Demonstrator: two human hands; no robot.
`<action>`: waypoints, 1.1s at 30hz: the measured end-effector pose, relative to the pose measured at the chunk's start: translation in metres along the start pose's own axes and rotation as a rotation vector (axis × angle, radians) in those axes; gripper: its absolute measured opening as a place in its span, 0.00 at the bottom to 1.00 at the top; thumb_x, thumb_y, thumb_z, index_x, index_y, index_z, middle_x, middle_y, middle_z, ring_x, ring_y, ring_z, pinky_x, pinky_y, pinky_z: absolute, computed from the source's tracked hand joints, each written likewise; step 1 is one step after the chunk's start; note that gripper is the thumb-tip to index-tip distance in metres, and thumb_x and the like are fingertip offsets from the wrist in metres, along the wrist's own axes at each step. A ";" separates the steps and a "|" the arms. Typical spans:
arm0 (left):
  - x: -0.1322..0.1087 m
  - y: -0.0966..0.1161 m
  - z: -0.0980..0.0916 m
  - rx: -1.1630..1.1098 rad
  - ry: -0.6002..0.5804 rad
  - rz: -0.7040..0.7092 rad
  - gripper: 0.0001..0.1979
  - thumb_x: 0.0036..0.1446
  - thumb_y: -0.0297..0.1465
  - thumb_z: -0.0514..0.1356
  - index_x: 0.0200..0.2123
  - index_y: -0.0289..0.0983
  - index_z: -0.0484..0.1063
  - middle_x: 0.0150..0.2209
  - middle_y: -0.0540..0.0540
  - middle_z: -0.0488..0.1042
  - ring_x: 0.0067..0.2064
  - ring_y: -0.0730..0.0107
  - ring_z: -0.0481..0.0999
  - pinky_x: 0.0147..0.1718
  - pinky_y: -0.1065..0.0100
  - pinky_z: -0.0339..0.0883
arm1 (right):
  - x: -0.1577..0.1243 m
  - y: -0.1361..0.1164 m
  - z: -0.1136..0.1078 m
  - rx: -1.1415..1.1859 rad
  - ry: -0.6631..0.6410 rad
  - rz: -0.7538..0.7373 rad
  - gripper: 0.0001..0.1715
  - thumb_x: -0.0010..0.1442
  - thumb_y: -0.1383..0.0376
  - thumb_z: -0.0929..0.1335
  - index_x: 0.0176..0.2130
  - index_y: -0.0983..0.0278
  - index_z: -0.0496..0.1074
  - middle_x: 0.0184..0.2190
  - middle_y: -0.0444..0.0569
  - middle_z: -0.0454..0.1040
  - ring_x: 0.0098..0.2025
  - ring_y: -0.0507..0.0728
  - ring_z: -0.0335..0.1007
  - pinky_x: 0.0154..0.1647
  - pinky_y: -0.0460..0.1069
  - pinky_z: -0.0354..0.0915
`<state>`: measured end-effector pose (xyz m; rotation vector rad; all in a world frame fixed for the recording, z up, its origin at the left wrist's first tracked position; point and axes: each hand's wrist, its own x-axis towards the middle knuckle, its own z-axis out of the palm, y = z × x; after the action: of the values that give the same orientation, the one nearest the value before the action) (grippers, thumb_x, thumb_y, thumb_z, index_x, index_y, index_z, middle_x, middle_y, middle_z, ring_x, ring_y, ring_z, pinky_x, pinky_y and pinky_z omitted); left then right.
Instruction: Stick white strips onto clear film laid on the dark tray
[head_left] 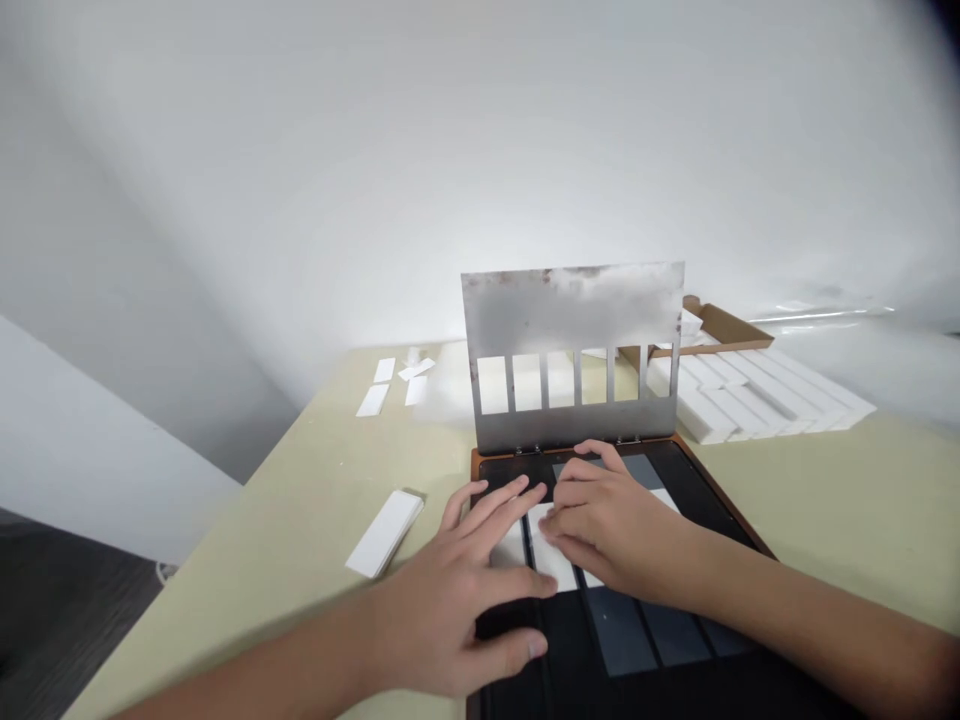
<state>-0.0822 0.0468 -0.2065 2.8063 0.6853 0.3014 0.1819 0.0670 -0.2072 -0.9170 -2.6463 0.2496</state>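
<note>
A black board [517, 650] with a brown edge lies before me, holding dark grey panels and white cards [553, 560] in its slots. From its far side a metal plate [577, 315] with a row of rectangular openings stands raised on hinges. My left hand [469, 590] rests over the board's left part, fingers spread, with fingertips at the white cards. My right hand [611, 515] is over the middle, its fingers bent and pressed together on a white card; whether they grip anything is hidden.
A stack of white cards [385, 533] lies left of the board. Small white pieces [373, 400] are farther back. Behind the board's right side are white strips [757, 395] and a cardboard box [731, 328]. A white wall is behind the table [277, 520].
</note>
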 end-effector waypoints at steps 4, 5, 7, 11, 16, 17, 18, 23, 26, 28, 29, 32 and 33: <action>0.007 0.000 -0.006 0.012 -0.037 0.013 0.16 0.67 0.43 0.63 0.56 0.49 0.75 0.74 0.40 0.58 0.76 0.40 0.53 0.70 0.36 0.38 | 0.001 -0.007 -0.019 0.131 -0.078 -0.022 0.13 0.70 0.67 0.68 0.34 0.58 0.80 0.31 0.42 0.80 0.45 0.57 0.67 0.68 0.65 0.40; 0.010 0.001 -0.008 0.023 -0.018 0.037 0.15 0.68 0.43 0.64 0.55 0.48 0.76 0.72 0.40 0.63 0.74 0.43 0.58 0.70 0.40 0.41 | 0.000 -0.009 -0.026 0.152 -0.091 -0.039 0.12 0.68 0.66 0.70 0.33 0.57 0.80 0.30 0.40 0.80 0.44 0.56 0.68 0.68 0.63 0.41; 0.015 0.003 -0.010 0.047 0.023 0.096 0.13 0.68 0.41 0.63 0.51 0.45 0.76 0.66 0.42 0.72 0.70 0.50 0.67 0.70 0.48 0.47 | -0.005 -0.013 -0.043 0.178 -0.104 -0.064 0.13 0.68 0.64 0.71 0.30 0.57 0.78 0.28 0.38 0.80 0.43 0.54 0.70 0.67 0.60 0.45; 0.025 0.014 -0.010 0.090 0.093 0.164 0.05 0.65 0.32 0.61 0.42 0.41 0.75 0.54 0.46 0.80 0.52 0.60 0.80 0.59 0.55 0.62 | -0.025 -0.013 -0.066 0.205 0.026 0.034 0.16 0.73 0.62 0.67 0.33 0.60 0.79 0.34 0.41 0.82 0.47 0.55 0.71 0.65 0.59 0.51; 0.042 0.024 -0.009 0.127 0.161 0.166 0.03 0.61 0.29 0.60 0.33 0.38 0.72 0.38 0.45 0.81 0.35 0.64 0.77 0.43 0.59 0.67 | -0.049 -0.001 -0.056 0.177 0.189 0.145 0.12 0.74 0.63 0.67 0.47 0.58 0.81 0.46 0.48 0.83 0.53 0.60 0.69 0.62 0.62 0.53; 0.045 0.024 -0.008 0.128 0.172 0.163 0.03 0.62 0.29 0.60 0.34 0.38 0.72 0.34 0.46 0.80 0.33 0.65 0.76 0.42 0.60 0.67 | -0.052 0.001 -0.050 0.165 0.196 0.148 0.11 0.73 0.63 0.67 0.47 0.57 0.81 0.46 0.47 0.83 0.54 0.60 0.68 0.64 0.63 0.52; 0.047 0.023 -0.006 0.127 0.187 0.157 0.04 0.63 0.29 0.59 0.35 0.38 0.73 0.31 0.47 0.78 0.31 0.65 0.75 0.41 0.60 0.66 | -0.053 0.003 -0.045 0.156 0.198 0.148 0.11 0.73 0.63 0.68 0.47 0.57 0.81 0.46 0.46 0.83 0.54 0.60 0.68 0.65 0.64 0.49; 0.048 0.019 0.006 0.089 0.274 0.129 0.09 0.69 0.27 0.54 0.42 0.36 0.75 0.33 0.45 0.79 0.33 0.63 0.75 0.41 0.58 0.67 | -0.055 0.009 -0.025 0.167 0.168 0.106 0.08 0.71 0.62 0.69 0.43 0.58 0.80 0.42 0.40 0.83 0.51 0.57 0.68 0.69 0.63 0.43; 0.046 0.017 0.006 0.040 0.272 0.117 0.07 0.68 0.28 0.57 0.44 0.37 0.75 0.42 0.42 0.80 0.41 0.60 0.77 0.45 0.57 0.68 | -0.053 0.011 -0.022 0.168 0.152 0.112 0.10 0.72 0.65 0.67 0.42 0.58 0.80 0.41 0.40 0.83 0.49 0.56 0.68 0.69 0.63 0.44; 0.046 0.016 0.003 0.009 0.257 0.119 0.11 0.67 0.28 0.58 0.51 0.36 0.75 0.48 0.40 0.80 0.48 0.57 0.76 0.50 0.56 0.68 | -0.053 0.011 -0.021 0.163 0.147 0.123 0.10 0.72 0.66 0.67 0.43 0.58 0.79 0.41 0.39 0.83 0.50 0.56 0.68 0.69 0.62 0.44; 0.047 0.016 0.000 0.004 0.244 0.127 0.14 0.68 0.29 0.58 0.55 0.36 0.74 0.51 0.40 0.80 0.51 0.56 0.76 0.52 0.55 0.67 | -0.053 0.010 -0.021 0.157 0.141 0.126 0.09 0.72 0.66 0.67 0.44 0.57 0.79 0.41 0.39 0.83 0.50 0.56 0.68 0.69 0.62 0.45; 0.050 0.015 -0.005 0.033 0.184 0.149 0.16 0.68 0.29 0.60 0.58 0.38 0.74 0.53 0.43 0.81 0.55 0.55 0.75 0.59 0.53 0.61 | -0.054 0.009 -0.022 0.131 0.119 0.130 0.10 0.72 0.66 0.67 0.45 0.56 0.79 0.41 0.40 0.82 0.50 0.57 0.68 0.69 0.62 0.45; 0.051 0.016 -0.006 0.045 0.163 0.150 0.16 0.68 0.29 0.60 0.57 0.39 0.74 0.54 0.45 0.81 0.56 0.55 0.74 0.60 0.53 0.59 | -0.055 0.009 -0.022 0.122 0.110 0.129 0.10 0.72 0.65 0.67 0.46 0.56 0.79 0.41 0.40 0.82 0.50 0.57 0.68 0.70 0.63 0.45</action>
<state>-0.0328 0.0585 -0.1897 2.9054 0.5204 0.5535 0.2356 0.0404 -0.2024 -1.0318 -2.4463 0.3764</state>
